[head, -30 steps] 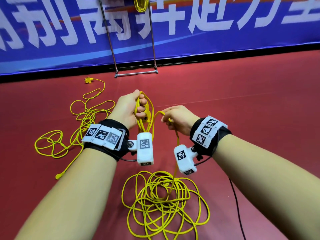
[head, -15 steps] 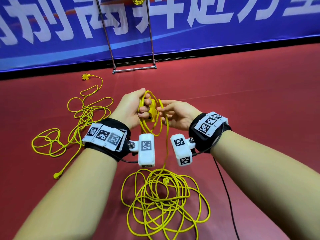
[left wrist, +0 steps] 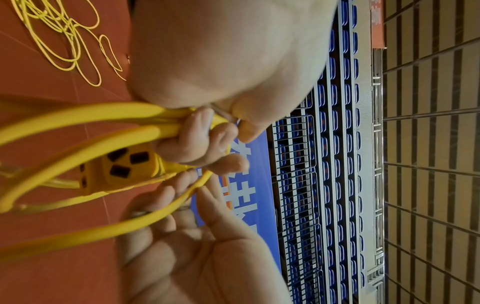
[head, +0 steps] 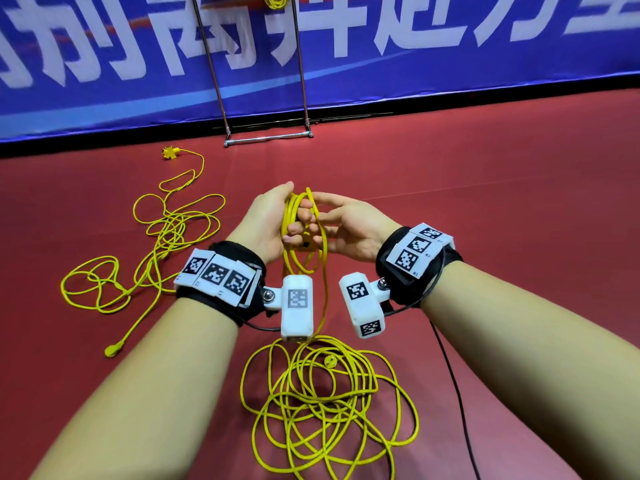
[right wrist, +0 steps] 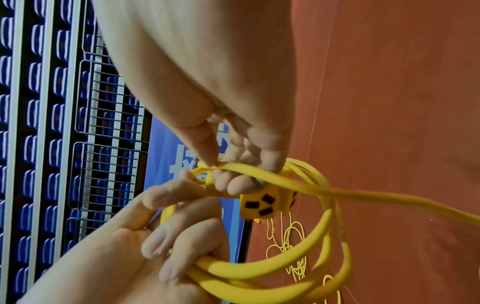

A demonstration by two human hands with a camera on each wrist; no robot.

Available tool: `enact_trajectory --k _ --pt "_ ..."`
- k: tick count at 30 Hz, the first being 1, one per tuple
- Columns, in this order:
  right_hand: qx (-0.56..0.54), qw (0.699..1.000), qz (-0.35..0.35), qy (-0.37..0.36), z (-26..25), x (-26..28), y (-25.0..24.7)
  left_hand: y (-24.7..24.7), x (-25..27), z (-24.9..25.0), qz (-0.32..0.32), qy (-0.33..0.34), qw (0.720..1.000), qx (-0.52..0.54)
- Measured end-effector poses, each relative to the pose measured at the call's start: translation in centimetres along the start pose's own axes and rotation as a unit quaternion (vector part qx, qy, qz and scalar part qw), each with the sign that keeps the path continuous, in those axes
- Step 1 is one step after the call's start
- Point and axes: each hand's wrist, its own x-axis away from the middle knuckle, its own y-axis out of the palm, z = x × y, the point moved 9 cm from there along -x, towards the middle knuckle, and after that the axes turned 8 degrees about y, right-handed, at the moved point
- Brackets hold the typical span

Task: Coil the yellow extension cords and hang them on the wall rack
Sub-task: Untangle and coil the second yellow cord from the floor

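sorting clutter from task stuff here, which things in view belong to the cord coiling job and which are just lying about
Belong to the job:
- coil gripped by left hand
- right hand feeding a strand
- loose cord pile
- second cord on the floor
- rack

Just there:
- blue banner
- black cable

Your head camera looks forward and down over both forearms at the red floor (head: pixel 485 202), with the blue banner (head: pixel 450 64) across the top; your left wrist camera sits very close under the left hand (left wrist: pixel 221 61), turned sideways, facing the banner and blue seats (left wrist: pixel 324 185) beyond; your right wrist camera does likewise from the opposite side; all three share the two hands meeting on the yellow cord (head: pixel 294 216).
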Motion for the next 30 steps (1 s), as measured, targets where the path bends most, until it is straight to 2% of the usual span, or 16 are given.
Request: enact_trajectory --k 5,10,15,20,26,30 --pt "0.028 0.999 0.019 -0.033 -0.5 0.4 0.3 -0.8 -0.6 -0.8 0.017 -0.020 1.000 0.001" --pt "0.035 0.996 0.056 -0.061 -1.1 0.4 0.0 -1.8 -1.2 -1.1 0.066 -0.004 0.998 -0.016" --pt "0.054 0.996 0.016 -0.073 -1.4 0.9 1.3 -2.4 -1.7 -1.8 0.076 0.002 0.997 -0.033" --pt "0.094 0.992 0.031 -0.073 -1.1 0.9 2.0 -1.9 -1.7 -2.2 0.066 0.019 0.997 -0.034" --pt "0.188 0.980 -0.045 -0.043 0.1 1.4 3.2 -3.5 -2.1 -2.0 0.131 0.030 0.991 0.001" --pt "0.229 0.970 -0.023 -0.075 0.0 1.5 3.0 -3.6 -2.0 -2.4 0.156 0.029 0.987 0.009"
